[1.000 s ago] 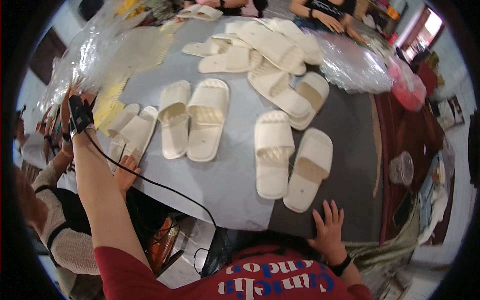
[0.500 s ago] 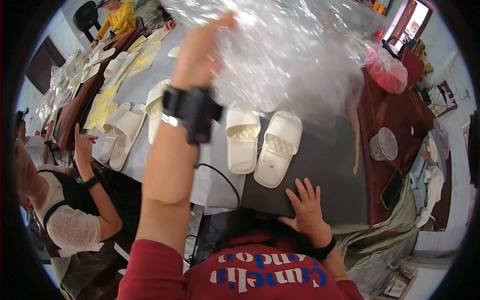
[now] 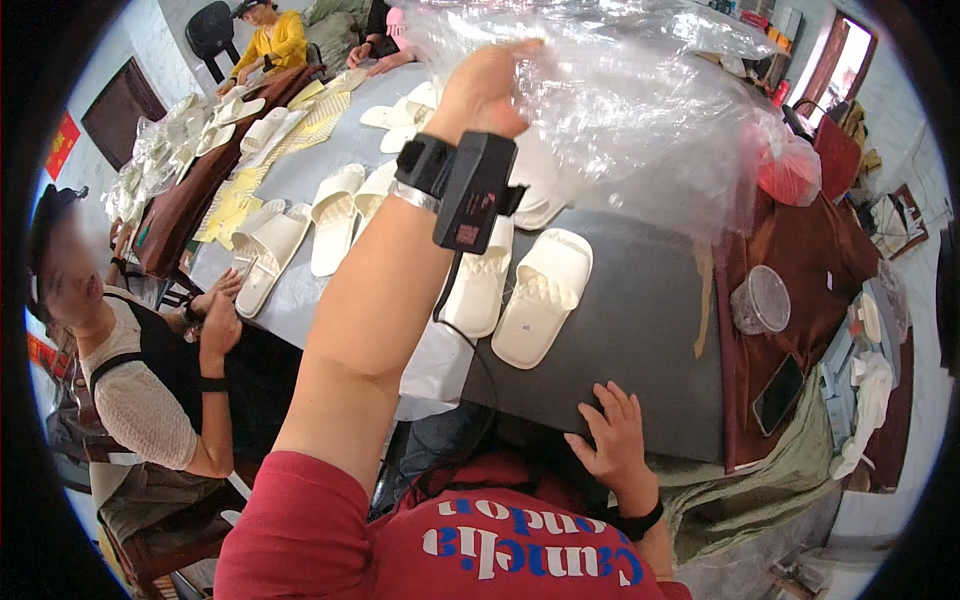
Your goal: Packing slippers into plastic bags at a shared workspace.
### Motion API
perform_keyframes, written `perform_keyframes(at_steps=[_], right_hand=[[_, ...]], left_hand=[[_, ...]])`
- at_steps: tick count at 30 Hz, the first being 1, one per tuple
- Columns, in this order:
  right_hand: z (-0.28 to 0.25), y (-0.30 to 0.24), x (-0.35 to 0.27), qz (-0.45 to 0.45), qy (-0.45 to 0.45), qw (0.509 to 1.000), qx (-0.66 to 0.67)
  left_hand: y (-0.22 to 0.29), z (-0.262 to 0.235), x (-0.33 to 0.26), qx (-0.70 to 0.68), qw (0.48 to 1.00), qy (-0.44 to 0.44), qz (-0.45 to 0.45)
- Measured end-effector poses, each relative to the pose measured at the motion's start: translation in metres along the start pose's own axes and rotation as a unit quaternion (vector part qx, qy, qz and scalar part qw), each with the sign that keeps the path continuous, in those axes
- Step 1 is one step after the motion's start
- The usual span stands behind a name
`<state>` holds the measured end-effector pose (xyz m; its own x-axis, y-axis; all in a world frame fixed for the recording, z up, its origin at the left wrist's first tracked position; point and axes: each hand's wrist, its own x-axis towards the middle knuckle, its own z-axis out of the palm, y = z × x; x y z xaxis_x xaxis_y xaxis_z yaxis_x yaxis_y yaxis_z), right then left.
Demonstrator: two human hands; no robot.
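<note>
My left hand [image 3: 485, 92] reaches far across the table with a large clear plastic bag [image 3: 640, 120] between thumb and fingers. Its fingertips are partly lost in the shiny film. Below the bag, a pair of cream slippers stands on a dark grey mat [image 3: 640, 330]: the right slipper [image 3: 545, 300] shows whole, while my forearm and a black wrist device [image 3: 478, 192] partly cover the left slipper [image 3: 482, 290]. More cream soles [image 3: 540, 185] peek out under the bag's edge. My right hand [image 3: 612, 440] is open, fingers spread, at the mat's near edge, holding nothing.
Further slippers [image 3: 335, 215] stand to the left near yellow sheets [image 3: 235, 210]. A seated co-worker [image 3: 150, 390] handles a slipper there; others sit at the far end. On the right are a clear tub [image 3: 762, 300], a phone [image 3: 780, 394] and a red bag [image 3: 785, 165].
My left hand and the bag have shifted right, baring cream soles beneath. My right hand has drawn slightly nearer. The co-worker at left has lowered a raised hand to a slipper.
</note>
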<state>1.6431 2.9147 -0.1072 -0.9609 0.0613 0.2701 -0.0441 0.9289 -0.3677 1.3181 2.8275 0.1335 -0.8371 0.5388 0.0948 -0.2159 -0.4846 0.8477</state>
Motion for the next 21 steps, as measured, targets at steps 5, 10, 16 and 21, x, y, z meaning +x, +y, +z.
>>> perform_keyframes(at_steps=[5,10,16,21], right_hand=[[-0.004,-0.001,-0.002,-0.018,0.000,1.000,0.007],[-0.008,-0.005,0.003,-0.023,-0.020,0.999,0.011],[-0.016,-0.022,0.008,-0.062,-0.011,0.997,0.038],[-0.051,-0.058,0.026,-0.175,0.066,0.972,0.142]], left_hand=[[0.035,-0.025,-0.004,0.235,0.877,-0.254,0.332],[0.002,0.009,-0.081,-0.022,0.993,0.058,0.102],[-0.130,-0.050,-0.111,-0.166,0.971,0.121,-0.120],[-0.200,-0.063,-0.122,-0.155,0.948,0.212,-0.178]])
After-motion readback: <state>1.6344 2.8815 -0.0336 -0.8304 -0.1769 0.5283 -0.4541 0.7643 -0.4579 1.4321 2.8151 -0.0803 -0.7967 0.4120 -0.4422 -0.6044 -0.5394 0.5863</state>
